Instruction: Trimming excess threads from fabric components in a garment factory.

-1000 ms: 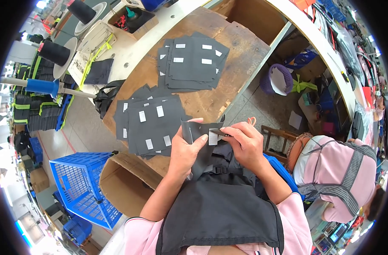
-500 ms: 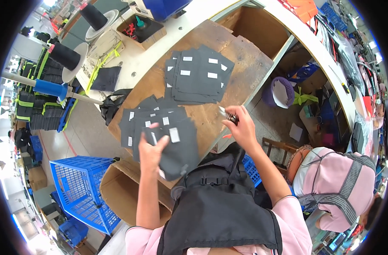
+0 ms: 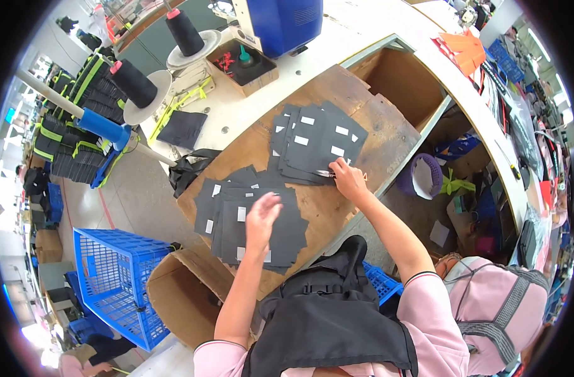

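Surface: wooden board (image 3: 362,125) — your landmark.
Left hand (image 3: 262,217): fingers spread, flat on the near fabric stack (image 3: 249,217).
Right hand (image 3: 348,179): closed on small scissors (image 3: 324,173) — at the far fabric stack (image 3: 318,141).

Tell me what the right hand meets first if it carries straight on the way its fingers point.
Likely the far stack of dark fabric pieces with white labels: the right hand already reaches its near edge, though height is unclear.

Two fanned stacks of dark fabric pieces (image 3: 252,217) (image 3: 318,141) (white-labelled) — flat, on wood.
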A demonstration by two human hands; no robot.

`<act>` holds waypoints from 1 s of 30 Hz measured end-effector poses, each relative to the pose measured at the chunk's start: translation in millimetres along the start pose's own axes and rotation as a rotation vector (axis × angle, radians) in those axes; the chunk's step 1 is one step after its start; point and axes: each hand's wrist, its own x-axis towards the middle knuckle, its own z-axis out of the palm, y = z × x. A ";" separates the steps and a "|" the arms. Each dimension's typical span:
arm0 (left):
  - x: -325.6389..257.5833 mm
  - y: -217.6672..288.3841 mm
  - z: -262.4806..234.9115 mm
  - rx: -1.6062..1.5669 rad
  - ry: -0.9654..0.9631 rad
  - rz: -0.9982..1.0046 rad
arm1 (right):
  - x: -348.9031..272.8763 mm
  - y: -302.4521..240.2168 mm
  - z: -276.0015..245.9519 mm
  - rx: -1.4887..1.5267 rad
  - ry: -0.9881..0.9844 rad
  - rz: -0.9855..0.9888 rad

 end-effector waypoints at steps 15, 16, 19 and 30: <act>19.4 -5.8 71.8 -0.224 -0.090 -0.221 | -106.0 -119.2 -82.8 0.788 0.144 0.300; 4.5 9.8 73.8 -0.170 -0.134 -0.216 | -103.2 -121.3 -98.8 0.760 0.232 0.275; -27.5 36.3 76.4 -0.145 -0.165 -0.200 | -74.4 -121.3 -142.0 0.495 0.224 0.307; -67.6 72.4 49.8 -0.258 -0.087 -0.225 | -85.8 -145.3 -145.4 0.668 0.213 0.317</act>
